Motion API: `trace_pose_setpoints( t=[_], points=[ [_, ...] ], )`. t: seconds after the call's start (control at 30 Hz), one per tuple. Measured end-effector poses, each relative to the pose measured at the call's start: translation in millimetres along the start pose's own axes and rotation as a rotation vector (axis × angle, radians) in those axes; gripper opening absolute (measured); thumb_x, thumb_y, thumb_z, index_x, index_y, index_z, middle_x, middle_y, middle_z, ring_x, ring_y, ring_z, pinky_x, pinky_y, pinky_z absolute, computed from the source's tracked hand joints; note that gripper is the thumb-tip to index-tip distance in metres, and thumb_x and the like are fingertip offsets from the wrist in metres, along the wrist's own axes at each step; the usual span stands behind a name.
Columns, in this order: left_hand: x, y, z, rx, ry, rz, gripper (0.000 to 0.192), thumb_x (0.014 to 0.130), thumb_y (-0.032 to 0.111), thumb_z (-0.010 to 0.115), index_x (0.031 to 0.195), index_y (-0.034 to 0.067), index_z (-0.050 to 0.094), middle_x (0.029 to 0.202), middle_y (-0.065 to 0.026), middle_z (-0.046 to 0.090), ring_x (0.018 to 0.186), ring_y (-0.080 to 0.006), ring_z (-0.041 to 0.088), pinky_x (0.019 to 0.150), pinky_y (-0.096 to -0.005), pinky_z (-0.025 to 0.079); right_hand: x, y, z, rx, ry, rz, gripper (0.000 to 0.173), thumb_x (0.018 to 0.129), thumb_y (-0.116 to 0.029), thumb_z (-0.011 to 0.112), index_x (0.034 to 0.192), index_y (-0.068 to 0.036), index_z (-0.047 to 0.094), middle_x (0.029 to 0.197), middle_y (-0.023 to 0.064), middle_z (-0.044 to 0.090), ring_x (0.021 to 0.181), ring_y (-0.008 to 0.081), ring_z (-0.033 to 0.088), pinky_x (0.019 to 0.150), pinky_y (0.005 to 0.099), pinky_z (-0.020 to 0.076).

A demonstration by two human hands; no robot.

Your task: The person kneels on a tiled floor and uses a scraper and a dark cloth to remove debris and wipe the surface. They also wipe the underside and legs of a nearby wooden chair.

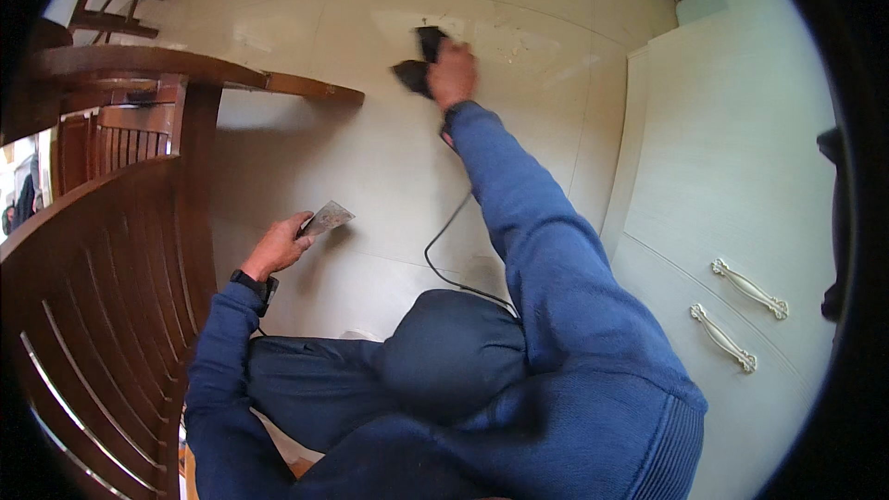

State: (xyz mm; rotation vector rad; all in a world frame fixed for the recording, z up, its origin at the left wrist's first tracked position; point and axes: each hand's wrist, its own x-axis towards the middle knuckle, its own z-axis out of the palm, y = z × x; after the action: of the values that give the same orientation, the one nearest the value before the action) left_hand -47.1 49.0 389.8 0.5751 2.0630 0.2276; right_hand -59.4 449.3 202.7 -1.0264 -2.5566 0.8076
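My left hand (281,246) grips a putty knife (329,217) by its handle, its stained metal blade pointing up and right above the pale tiled floor (389,153). Stretched far forward, my right hand (455,73) is closed on a black cloth (415,76), which hangs or lies in two dark flaps to the left of the fingers. The cloth is blurred, and whether it touches the floor I cannot tell. Small marks and bits (514,52) show on the tiles just right of that hand.
Dark wooden chairs with slatted backs (104,243) stand close on the left, a curved wooden piece (312,88) reaching over the floor. A pale cabinet with ornate handles (750,289) bounds the right. A thin black cable (434,257) runs from my right forearm to my knees.
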Motion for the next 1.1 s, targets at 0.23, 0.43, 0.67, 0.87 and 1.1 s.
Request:
trace_pose_setpoints(
  t=[0.23,0.43,0.67,0.87,1.1],
  points=[
    [21.5,-4.4,12.0,0.038,0.261,0.017,0.055,0.098,0.021,0.063,0.146,-0.001,0.047,0.119,-0.0307,0.066,0.110,-0.0418,0.067,0.093,-0.0456,0.051,8.6,-38.8,-30.2,0.584,0.173,0.048,0.044,0.085,-0.025,0.076,0.121,-0.002,0.066,0.112,0.0239,0.067,0.106,0.0412,0.065,0.092,0.0474,0.0524],
    [85.6,43.4,51.0,-0.112,0.435,0.161,0.055,0.100,0.020,0.060,0.150,0.003,0.043,0.137,-0.0276,0.058,0.124,-0.0437,0.059,0.103,-0.0459,0.048,-48.8,116.6,-164.4,0.477,0.347,0.460,0.041,0.094,-0.031,0.072,0.120,0.000,0.064,0.108,0.0222,0.073,0.099,0.0380,0.070,0.085,0.0461,0.0536],
    [161.1,136.9,99.8,-0.292,0.561,0.263,0.058,0.100,0.021,0.062,0.153,0.009,0.042,0.114,-0.0236,0.068,0.097,-0.0372,0.068,0.086,-0.0430,0.055,-117.5,216.8,-178.8,-0.271,0.239,0.244,0.074,0.095,-0.023,0.065,0.157,-0.001,0.030,0.158,0.0325,0.029,0.144,0.0488,0.032,0.119,0.0532,0.0293],
    [183.6,156.6,111.6,-0.360,0.579,0.240,0.057,0.101,0.018,0.060,0.154,0.012,0.041,0.092,-0.0173,0.067,0.079,-0.0338,0.066,0.077,-0.0424,0.054,-67.8,195.6,-105.2,-0.235,0.365,0.072,0.074,0.095,-0.021,0.064,0.158,-0.002,0.029,0.162,0.0311,0.020,0.149,0.0478,0.022,0.123,0.0552,0.0190],
    [194.5,141.1,114.9,-0.415,0.551,0.194,0.052,0.106,0.020,0.048,0.154,0.007,0.038,0.083,-0.0143,0.066,0.073,-0.0294,0.066,0.074,-0.0408,0.055,20.7,69.8,-52.6,0.118,-0.021,-0.161,0.053,0.087,-0.007,0.065,0.139,-0.010,0.057,0.133,0.0213,0.059,0.121,0.0418,0.055,0.105,0.0499,0.0440]
  ],
)
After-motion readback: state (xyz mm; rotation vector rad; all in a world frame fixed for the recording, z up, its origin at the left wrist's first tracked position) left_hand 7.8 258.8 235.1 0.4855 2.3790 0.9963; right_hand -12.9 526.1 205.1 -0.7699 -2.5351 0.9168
